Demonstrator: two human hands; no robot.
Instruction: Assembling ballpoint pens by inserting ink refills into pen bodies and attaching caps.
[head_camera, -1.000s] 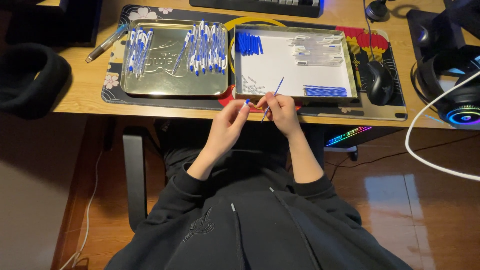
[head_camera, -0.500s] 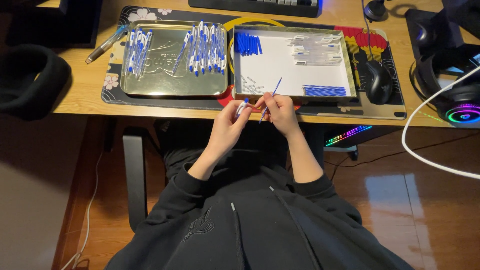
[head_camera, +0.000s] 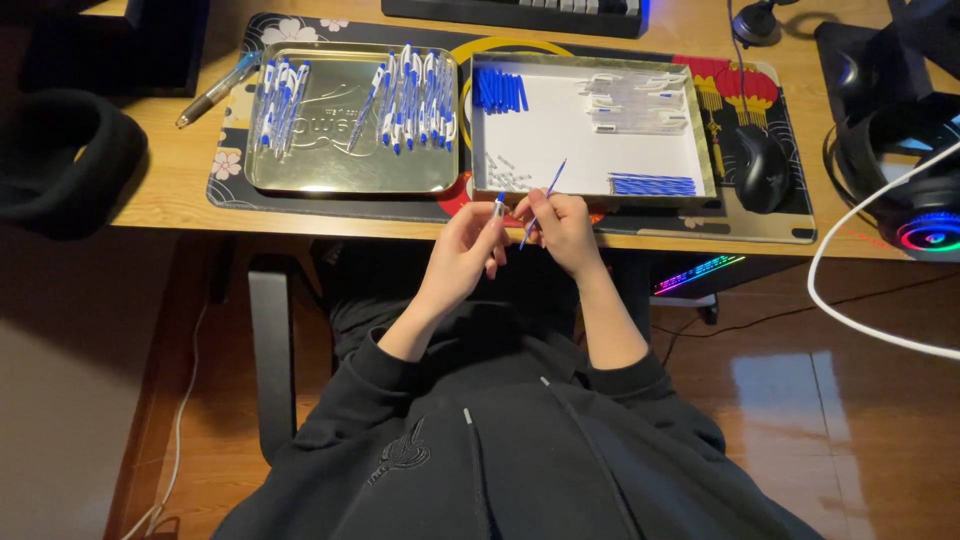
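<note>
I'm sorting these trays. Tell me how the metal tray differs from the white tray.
The metal tray is shiny and silver-coloured and holds whole blue-and-white pens in two groups. The white tray has a matte white floor and holds separate pen parts: blue caps, clear barrels and blue refills. Both are rectangular and lie side by side on the desk mat.

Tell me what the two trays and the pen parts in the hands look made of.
Left tray: likely metal, a brushed gold-silver sheen with an embossed base.
Right tray: same metallic rim, its floor matte white, perhaps a paper liner.
Refill in the right hand: thin blue stick, probably plastic.
Pen piece in the left hand: glossy white and blue, probably plastic.
</note>
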